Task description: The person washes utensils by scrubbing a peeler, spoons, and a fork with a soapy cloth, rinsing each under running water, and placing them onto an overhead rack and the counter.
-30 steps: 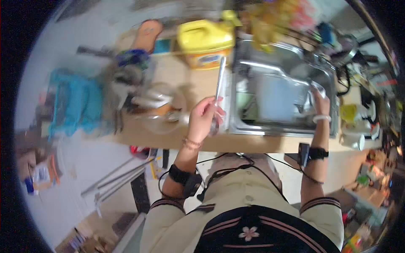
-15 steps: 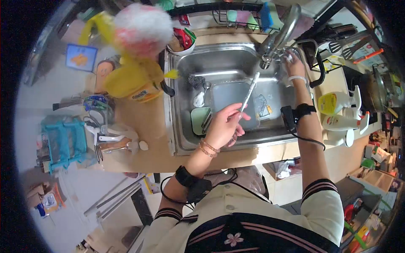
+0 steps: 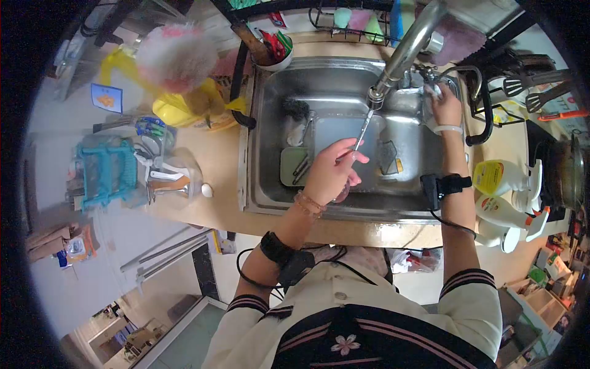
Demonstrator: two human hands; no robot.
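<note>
My left hand (image 3: pixel 332 173) is closed on a thin, light-coloured utensil (image 3: pixel 364 130) over the sink, its far end just under the faucet spout (image 3: pixel 376 93). At the sink's right back corner, my right hand (image 3: pixel 445 104) has its fingers bent around something whitish or clear that I cannot make out. Between the hands, a pale rectangular board or tray (image 3: pixel 326 132) lies in the sink (image 3: pixel 252 178). Left of it are a dark scrubber (image 3: pixel 296 109) and a green container (image 3: pixel 289 166) with thin utensils. A small clear item with a yellow patch (image 3: pixel 389 161) lies on the sink floor.
Spray bottles (image 3: pixel 491 177) stand right of the sink near a pot (image 3: pixel 568 172). A black curved handle (image 3: pixel 485 117) rises by the right rim. At left are a yellow bag (image 3: pixel 184 111), a teal rack (image 3: pixel 107 172) and scissors (image 3: pixel 163 169). A wire rack (image 3: pixel 353 34) holds sponges behind.
The view has shifted, with the sink items and faucet at slightly different places. The utensil's tip is now closer to the spout. My right hand stays in the back right corner.
</note>
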